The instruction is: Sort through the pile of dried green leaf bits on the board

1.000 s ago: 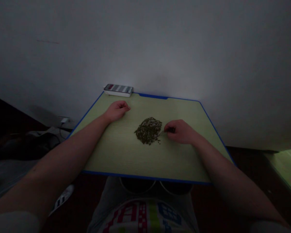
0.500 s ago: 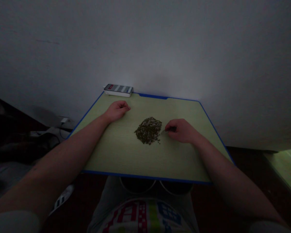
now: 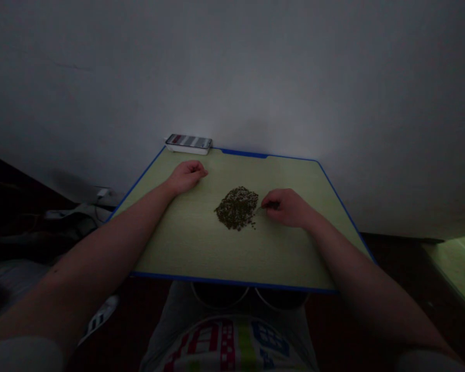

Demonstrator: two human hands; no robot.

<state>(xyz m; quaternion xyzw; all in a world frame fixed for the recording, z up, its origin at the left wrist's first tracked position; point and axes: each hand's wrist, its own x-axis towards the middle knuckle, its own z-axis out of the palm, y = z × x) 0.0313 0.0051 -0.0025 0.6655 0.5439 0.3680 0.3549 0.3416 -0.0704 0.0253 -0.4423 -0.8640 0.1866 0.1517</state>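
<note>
A small heap of dark and pale seed-like grains (image 3: 237,209) lies in the middle of the light board (image 3: 201,248). Just right of the heap, my right hand (image 3: 289,207) is closed on a thin, pale, tweezers-like tool (image 3: 259,210). Its tip reaches the heap's right edge; most of its length is hidden in the fingers. My left hand (image 3: 186,176) rests on the board up and left of the heap. Its fingers are loosely curled in, and nothing shows in them.
A phone (image 3: 189,140) lies on a white box (image 3: 188,150) at the board's far left corner. Blue edging (image 3: 244,153) runs round the board, and a pale wall (image 3: 256,77) rises behind it. On the floor at left are a plug (image 3: 103,193) with a cable and a striped shoe (image 3: 101,316).
My right hand has shifted slightly left, bringing the tool's tip closer to the grains. My left hand stays where it was. The phone's screen looks a little different.
</note>
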